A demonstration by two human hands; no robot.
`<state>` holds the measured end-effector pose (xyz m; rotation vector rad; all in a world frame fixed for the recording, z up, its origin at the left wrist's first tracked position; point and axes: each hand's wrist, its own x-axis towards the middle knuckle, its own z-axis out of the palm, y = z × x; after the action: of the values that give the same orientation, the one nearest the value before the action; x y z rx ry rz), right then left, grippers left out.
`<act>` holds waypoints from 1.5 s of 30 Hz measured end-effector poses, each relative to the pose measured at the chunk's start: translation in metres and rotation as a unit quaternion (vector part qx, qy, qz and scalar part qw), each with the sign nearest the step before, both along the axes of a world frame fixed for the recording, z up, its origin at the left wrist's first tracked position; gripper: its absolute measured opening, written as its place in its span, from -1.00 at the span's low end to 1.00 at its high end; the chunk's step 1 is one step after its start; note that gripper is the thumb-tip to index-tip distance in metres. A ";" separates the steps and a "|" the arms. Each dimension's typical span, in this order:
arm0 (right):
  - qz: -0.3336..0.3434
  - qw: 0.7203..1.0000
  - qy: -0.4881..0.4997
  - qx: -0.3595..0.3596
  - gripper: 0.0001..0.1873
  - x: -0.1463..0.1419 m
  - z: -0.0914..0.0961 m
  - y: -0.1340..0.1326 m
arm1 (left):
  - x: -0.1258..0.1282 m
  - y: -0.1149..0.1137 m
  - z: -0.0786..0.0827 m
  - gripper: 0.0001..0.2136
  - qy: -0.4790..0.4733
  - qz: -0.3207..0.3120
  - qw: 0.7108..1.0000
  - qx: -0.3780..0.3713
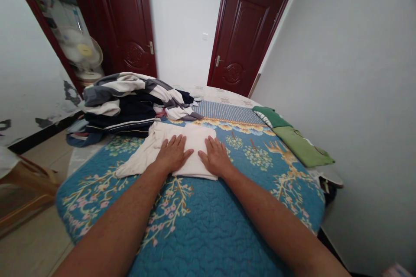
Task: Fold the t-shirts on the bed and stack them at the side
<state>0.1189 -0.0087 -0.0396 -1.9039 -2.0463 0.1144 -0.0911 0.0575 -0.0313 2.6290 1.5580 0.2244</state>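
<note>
A cream-coloured garment (pixel 195 136) lies partly folded on the blue floral quilt (pixel 208 225) covering the bed. My left hand (pixel 173 153) rests flat on the garment's near left part, fingers stretched out. My right hand (pixel 215 156) lies flat beside it on the near right part, fingers spread. Both palms press down on the cloth and neither holds anything. A loose flap of the garment trails off to the left.
A heap of striped and dark clothes (pixel 130 101) sits at the bed's far left. Folded green garments (pixel 294 140) lie along the right edge by the wall. Two dark red doors (pixel 242 34) stand behind. A fan (pixel 82 52) and a wooden chair (pixel 26 181) are at left.
</note>
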 end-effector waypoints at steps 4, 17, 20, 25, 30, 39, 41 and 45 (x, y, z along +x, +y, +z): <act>0.012 1.000 0.013 0.019 -0.19 -0.010 -0.004 -0.036 | 0.000 -0.001 0.000 -0.27 0.007 0.001 1.000 0.013; -0.178 0.801 0.562 -0.106 -0.60 0.020 0.010 0.025 | -0.004 -0.007 0.010 -0.61 -0.048 0.010 0.996 0.075; -0.153 0.789 0.580 -0.134 -0.69 0.020 0.003 0.037 | -0.004 -0.006 0.011 -0.67 -0.056 0.007 0.995 0.088; -0.143 0.849 0.502 -0.077 -0.76 0.025 -0.002 0.044 | -0.005 -0.006 0.013 -0.72 -0.058 -0.001 0.994 0.092; -0.166 0.845 0.503 -0.075 -0.76 0.064 0.007 0.031 | 0.000 -0.014 0.021 -0.70 -0.085 -0.058 0.988 0.112; -0.205 0.831 0.515 -0.052 -0.77 0.151 0.007 -0.018 | 0.027 -0.038 0.024 -0.68 -0.191 -0.188 0.950 0.160; -0.202 0.805 0.556 -0.048 -0.75 0.156 0.008 -0.015 | 0.047 -0.055 0.027 -0.66 -0.201 -0.227 0.941 0.152; -0.210 0.768 0.604 -0.037 -0.74 0.163 0.011 0.002 | 0.100 -0.096 0.032 -0.38 -0.149 -0.270 0.944 0.120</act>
<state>0.2816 -0.0063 -0.0290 -1.5348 -0.7277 1.0086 0.0092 -0.0388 0.0007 2.8998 0.7197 0.7627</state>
